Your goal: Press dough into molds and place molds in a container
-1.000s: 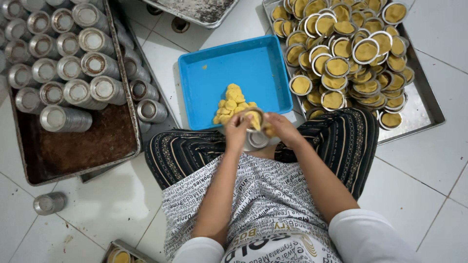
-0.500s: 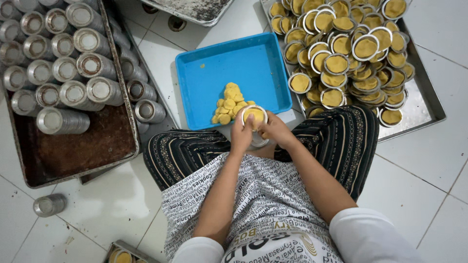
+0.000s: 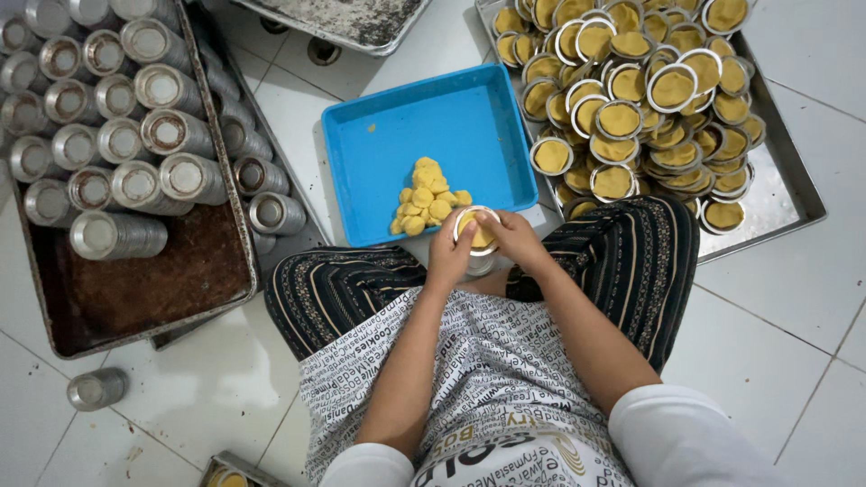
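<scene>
Pressing with both hands, we hold a small round metal mould (image 3: 475,236) over our lap, at the near edge of the blue plastic tray (image 3: 397,135). Our left hand (image 3: 448,254) cups the left side of the mould, fingers closed around its wall; our right hand (image 3: 516,238) wraps the right side, its thumb over the yellow dough (image 3: 482,237) inside. So both hands are closed on the one mould, neither open.

A second ago our hands were at the pile of yellow dough discs (image 3: 428,197) in the tray, the right fingers down among the pieces. Half a second ago the mould had come up between both hands with dough already in it. Now it sits slightly nearer to us, and the thumb has moved over the dough. We judge from this that a piece has been taken from the pile and is being pushed down into the mould.

To the far right lies a metal tray (image 3: 776,194) heaped with filled moulds (image 3: 622,90), each showing a yellow face. To the left a dark baking tray (image 3: 162,289) carries rows of empty metal tins (image 3: 135,185), and one loose tin (image 3: 96,388) lies on the white tiled floor (image 3: 794,298) near left
</scene>
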